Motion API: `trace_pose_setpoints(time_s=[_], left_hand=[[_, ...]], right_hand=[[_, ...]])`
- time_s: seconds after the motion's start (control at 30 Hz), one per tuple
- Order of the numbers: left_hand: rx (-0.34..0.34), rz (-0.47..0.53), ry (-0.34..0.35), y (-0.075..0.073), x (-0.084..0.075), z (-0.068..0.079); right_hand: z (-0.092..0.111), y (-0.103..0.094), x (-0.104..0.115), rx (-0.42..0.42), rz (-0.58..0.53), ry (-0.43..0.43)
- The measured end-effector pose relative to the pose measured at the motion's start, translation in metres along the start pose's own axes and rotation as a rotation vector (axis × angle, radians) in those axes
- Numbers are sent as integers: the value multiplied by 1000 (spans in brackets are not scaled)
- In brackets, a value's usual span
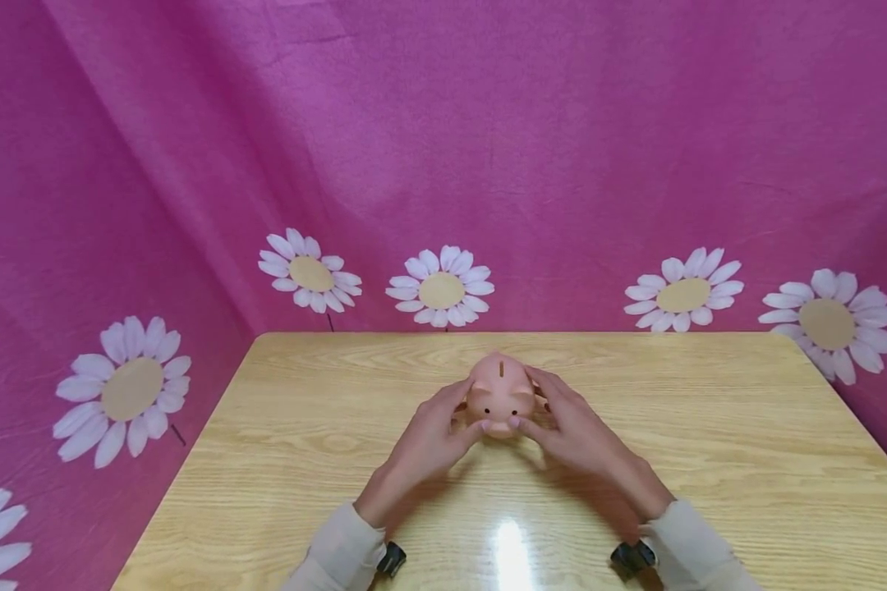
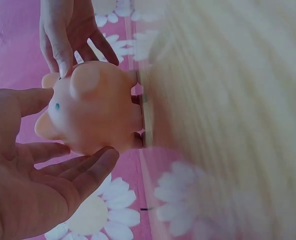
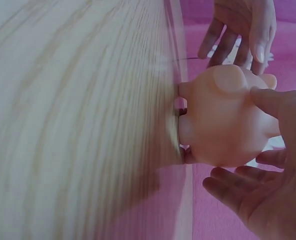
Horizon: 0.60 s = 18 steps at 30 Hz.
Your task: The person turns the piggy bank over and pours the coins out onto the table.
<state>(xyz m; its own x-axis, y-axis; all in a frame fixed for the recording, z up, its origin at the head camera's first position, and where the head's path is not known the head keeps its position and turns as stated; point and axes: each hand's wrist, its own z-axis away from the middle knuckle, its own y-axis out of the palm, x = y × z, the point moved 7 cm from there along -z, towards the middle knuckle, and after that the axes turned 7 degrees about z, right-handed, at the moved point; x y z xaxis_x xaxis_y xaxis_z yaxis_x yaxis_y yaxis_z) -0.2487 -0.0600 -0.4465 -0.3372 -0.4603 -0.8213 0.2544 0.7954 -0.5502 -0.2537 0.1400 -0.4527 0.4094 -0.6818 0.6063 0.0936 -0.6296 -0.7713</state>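
Observation:
A pink piggy bank (image 1: 499,392) stands upright on its short legs, its snout toward me and the coin slot showing on its back. My left hand (image 1: 432,431) holds it from the left, thumb at the snout and fingers along its side. From the right my right hand (image 1: 585,433) holds it the same way, its thumb at the other side of the snout. In the left wrist view the left fingers (image 2: 95,167) lie against the flank of the piggy bank (image 2: 105,112). The right wrist view shows the right thumb (image 3: 268,100) at the snout.
The wooden table (image 1: 303,476) reaches back to a pink cloth (image 1: 532,164) printed with large white daisies. More of this cloth hangs along the left side. Light sleeves (image 1: 343,546) and black wrist cameras (image 1: 631,558) are near the front.

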Motion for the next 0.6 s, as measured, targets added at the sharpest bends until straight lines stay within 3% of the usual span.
trace_pose_setpoints(time_s=[0.3,0.6], left_hand=[[-7,-31,-10,3,-6,-4],[-62,25,14,7,-9,-17]], right_hand=[[2,-10,-6,-9,-36,2],[-2,-14,-12,-35,-94,-33]])
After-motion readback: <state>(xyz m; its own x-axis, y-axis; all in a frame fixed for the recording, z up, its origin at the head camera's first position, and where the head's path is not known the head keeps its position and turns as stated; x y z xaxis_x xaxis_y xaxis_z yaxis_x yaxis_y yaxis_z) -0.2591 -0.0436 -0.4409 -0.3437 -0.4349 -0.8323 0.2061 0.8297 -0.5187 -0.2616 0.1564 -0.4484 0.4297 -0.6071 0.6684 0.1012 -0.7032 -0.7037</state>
